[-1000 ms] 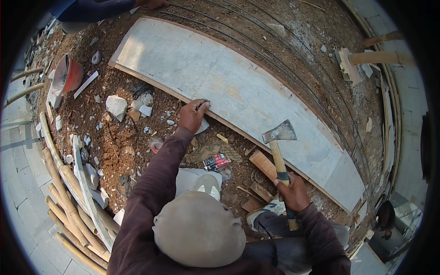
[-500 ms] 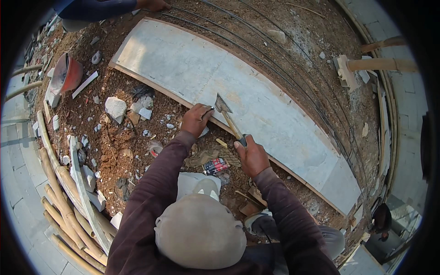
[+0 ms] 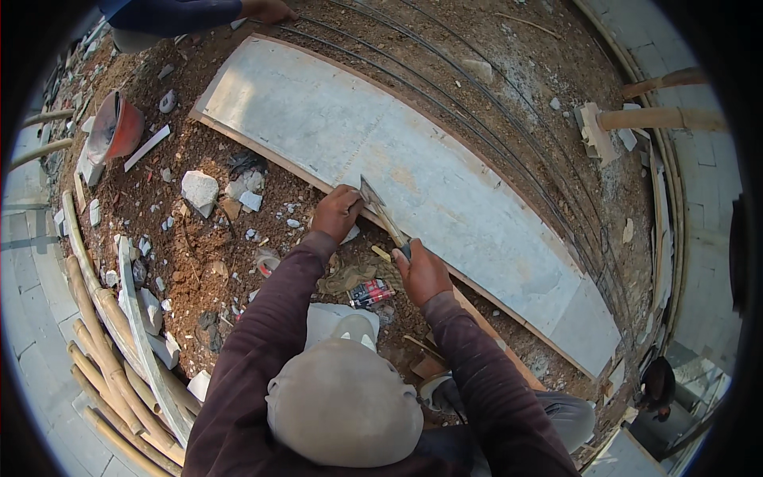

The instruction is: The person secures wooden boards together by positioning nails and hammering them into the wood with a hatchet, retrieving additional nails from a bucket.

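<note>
A long pale stone slab (image 3: 469, 191) lies on the brown rubble ground. My left hand (image 3: 337, 213) rests on its near edge with the fingers curled over it. My right hand (image 3: 421, 272) grips the wooden handle of a hatchet (image 3: 383, 213). The hatchet's metal head sits against the slab's near edge, right beside my left hand. A small white chip (image 3: 350, 234) lies just below my left hand. Both sleeves are dark maroon, and a pale cap (image 3: 343, 401) fills the lower middle of the view.
Another person's hand (image 3: 269, 9) and blue sleeve reach in at the top. An orange pan (image 3: 114, 127), stone chunks (image 3: 199, 189) and a red-black packet (image 3: 371, 292) lie on the dirt. Bamboo poles (image 3: 95, 318) run along the left, steel bars (image 3: 477, 99) behind the slab.
My right hand has swung the hatchet from the right, above the slab, leftward and down to the slab's near edge beside my left hand. The left hand has stayed in place.
</note>
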A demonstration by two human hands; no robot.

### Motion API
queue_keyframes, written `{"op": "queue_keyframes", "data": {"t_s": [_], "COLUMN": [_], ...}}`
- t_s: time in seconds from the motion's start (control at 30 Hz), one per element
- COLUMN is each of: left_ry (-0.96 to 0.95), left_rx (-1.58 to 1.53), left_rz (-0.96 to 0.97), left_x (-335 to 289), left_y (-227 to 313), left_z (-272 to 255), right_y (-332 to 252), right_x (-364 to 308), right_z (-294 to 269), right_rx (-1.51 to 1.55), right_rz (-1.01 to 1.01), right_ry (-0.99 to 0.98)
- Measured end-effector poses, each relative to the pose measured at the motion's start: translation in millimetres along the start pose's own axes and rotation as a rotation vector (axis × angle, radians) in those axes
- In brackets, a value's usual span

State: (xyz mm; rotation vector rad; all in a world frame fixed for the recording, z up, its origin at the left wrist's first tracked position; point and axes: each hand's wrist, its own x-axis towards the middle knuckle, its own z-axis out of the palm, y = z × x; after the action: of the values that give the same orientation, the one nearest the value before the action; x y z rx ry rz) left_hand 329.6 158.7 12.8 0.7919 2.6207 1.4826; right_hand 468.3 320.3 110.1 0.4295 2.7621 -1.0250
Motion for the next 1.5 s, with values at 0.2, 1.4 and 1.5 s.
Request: {"op": "queue_keyframes", "data": {"t_s": [0.2,1.4,1.5], "left_ry": [-0.042,0.101,0.058], "left_rx": [-0.033,-0.556,-0.107], "left_rz": [0.018,-0.574,-0.359], "left_x": [6.7,-25.5,-13.3], "left_y": [10.3,-11.4,12.6], "left_z": [15.4,-25.6,-14.9], "right_y": [6.8,47.8,64.8], "right_x": [-12.2,-58.5,-55.1], "right_z": [-28.3,-41.2,-28.1], "right_rx": [0.046,0.186,0.180], "right_rz": [0.186,0.322,0.247], "right_ry": [-0.088,0.039,0.046]}}
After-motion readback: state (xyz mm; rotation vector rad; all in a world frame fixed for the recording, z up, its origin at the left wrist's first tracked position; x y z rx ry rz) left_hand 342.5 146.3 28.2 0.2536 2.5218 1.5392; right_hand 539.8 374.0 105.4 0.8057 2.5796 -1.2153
